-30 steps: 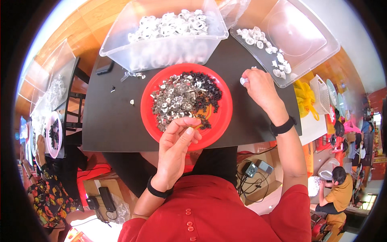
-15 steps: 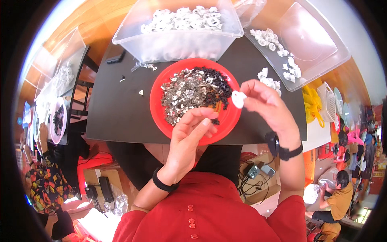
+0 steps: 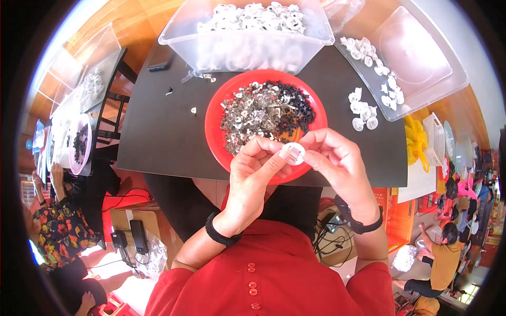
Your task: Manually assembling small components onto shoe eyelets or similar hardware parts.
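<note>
Looking down through the head camera, we see both hands meeting just below the centre of the frame. Our left hand (image 3: pixel 252 174) comes up from the lower middle, its fingers curled and thumb and forefinger pinched on the left edge of a small white round plastic part (image 3: pixel 295 153). Our right hand (image 3: pixel 340 166) closes in from the right, its fingertips pinched on the same part from the other side, so the piece sits between the two hands, held above the near rim of the red round tray (image 3: pixel 216 126). We cannot tell whether anything else is caught between the fingers.

The tray lies at the centre of the frame on a dark table (image 3: pixel 158 131) and carries a heap of small metal clips (image 3: pixel 247 113) on its left side and black pieces (image 3: pixel 295 105) on its right. Above it, at the top centre, stands a clear plastic bin (image 3: pixel 247 50) filled with white parts. Toward the upper right lies a clear lid (image 3: pixel 421 63) with more white parts scattered along its left edge, and a small cluster of white parts (image 3: pixel 362 110) rests on the table just beside it. Each wrist wears a dark band. At the left edge of the frame another person in a flowered garment (image 3: pixel 52 231) sits at a separate table.
</note>
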Available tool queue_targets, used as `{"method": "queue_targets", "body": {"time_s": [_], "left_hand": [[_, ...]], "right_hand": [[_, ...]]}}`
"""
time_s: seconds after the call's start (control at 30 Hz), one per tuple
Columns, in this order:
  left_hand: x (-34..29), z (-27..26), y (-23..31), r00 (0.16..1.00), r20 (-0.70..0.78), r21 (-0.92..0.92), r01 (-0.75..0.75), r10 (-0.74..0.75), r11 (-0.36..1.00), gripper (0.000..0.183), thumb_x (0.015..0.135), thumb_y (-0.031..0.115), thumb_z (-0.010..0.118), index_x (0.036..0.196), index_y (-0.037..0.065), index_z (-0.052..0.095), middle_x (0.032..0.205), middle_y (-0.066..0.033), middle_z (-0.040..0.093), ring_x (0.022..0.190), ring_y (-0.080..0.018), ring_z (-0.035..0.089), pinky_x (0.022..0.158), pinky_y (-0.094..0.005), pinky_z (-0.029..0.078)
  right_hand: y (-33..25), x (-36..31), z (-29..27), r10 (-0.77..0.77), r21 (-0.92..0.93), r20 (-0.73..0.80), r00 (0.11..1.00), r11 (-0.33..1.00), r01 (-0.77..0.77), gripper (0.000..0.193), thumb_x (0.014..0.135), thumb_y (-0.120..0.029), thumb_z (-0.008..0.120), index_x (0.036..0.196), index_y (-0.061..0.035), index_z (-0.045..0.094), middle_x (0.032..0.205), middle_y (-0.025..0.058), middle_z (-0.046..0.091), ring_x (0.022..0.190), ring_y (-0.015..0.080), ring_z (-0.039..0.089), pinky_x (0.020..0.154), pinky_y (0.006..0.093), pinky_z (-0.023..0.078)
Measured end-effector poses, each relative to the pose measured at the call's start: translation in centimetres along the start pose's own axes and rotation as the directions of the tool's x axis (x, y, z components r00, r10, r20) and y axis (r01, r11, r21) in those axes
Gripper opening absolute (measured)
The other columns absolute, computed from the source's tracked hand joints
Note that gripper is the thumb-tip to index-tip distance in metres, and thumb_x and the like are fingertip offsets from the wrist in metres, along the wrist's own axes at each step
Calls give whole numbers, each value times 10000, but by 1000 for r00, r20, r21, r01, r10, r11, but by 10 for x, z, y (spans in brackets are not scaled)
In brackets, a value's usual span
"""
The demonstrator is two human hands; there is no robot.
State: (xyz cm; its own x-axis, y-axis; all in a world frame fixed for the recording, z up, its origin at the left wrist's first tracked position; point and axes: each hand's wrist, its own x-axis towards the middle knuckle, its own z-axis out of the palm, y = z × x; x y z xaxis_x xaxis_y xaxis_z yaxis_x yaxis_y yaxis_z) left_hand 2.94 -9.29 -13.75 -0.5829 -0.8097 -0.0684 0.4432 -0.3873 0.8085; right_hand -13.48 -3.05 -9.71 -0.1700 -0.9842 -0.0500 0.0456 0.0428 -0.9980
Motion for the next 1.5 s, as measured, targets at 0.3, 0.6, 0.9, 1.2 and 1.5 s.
{"method": "queue_targets", "body": {"time_s": [0.3,0.6,0.9,1.2,1.5], "left_hand": [[-5,5,-6,984,15,35,-176,175,984,270,937,19,575,1206,13,603,1152,-64,588,1040,-130,577,925,-283,484],[-1,-15,7,996,-51,-9,-72,71,997,298,988,151,527,1227,-19,581,1050,-56,655,849,-88,579,780,-241,472],[2,-22,12,992,-128,-103,-23,10,994,336,1012,208,473,1213,-39,582,993,-59,646,807,-106,573,772,-254,478],[2,-22,15,985,-173,-141,-7,-17,990,345,1011,212,474,1216,-44,582,939,-48,641,748,-104,562,736,-246,475],[4,-26,16,990,-142,-183,-17,-9,983,348,1014,175,450,1285,-30,524,930,-47,627,758,-117,573,703,-242,467]], "right_hand": [[8,-5,11,101,151,-118,988,985,-82,126,912,-105,654,977,-1,624,823,26,649,623,47,541,553,184,418],[22,1,13,-169,-200,-273,947,973,116,150,898,-125,676,889,16,625,791,62,678,568,71,551,532,238,448],[33,3,3,-374,-834,-77,924,532,146,94,784,-48,684,870,-82,666,794,69,583,750,254,598,683,379,438],[27,17,8,-386,-948,-34,922,306,93,126,790,-45,627,892,-95,683,792,44,555,830,229,582,721,375,387],[37,29,27,-323,-930,126,938,290,225,121,797,-80,566,856,-75,671,819,75,548,812,240,577,711,375,383]]}}
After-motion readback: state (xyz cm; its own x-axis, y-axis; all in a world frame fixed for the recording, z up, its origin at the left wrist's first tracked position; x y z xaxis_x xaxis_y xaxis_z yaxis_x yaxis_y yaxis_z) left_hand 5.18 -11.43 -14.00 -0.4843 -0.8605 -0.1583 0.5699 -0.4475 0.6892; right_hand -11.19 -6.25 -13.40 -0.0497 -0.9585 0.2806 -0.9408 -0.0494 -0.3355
